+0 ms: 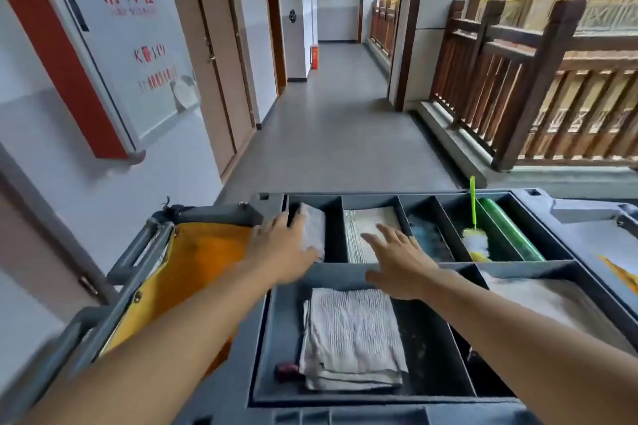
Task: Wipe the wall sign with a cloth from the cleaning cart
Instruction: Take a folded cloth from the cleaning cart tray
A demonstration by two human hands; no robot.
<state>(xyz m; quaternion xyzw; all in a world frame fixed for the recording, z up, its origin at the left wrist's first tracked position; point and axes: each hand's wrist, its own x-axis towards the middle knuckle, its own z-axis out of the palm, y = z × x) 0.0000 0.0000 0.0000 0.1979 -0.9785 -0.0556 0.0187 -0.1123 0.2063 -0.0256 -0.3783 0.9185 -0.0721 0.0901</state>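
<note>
The grey cleaning cart (397, 267) fills the bottom of the view, its top tray split into compartments. My left hand (283, 247) reaches the far-left compartment and closes around a folded grey cloth (315, 228). My right hand (397, 262) hovers with spread fingers over a striped pale cloth (362, 221) in the neighbouring compartment. A white ribbed cloth (352, 335) lies folded in the near compartment. A white wall panel with red characters (127, 28) hangs at the left. A small dark round sign (292, 15) is on the wall farther down the corridor.
A yellow bag (203, 252) hangs on the cart's left side. A green-handled duster (474, 228) and a green roll (507, 228) lie in the right compartments. Brown doors (221, 55) line the left wall, and a wooden railing (511, 79) runs along the right.
</note>
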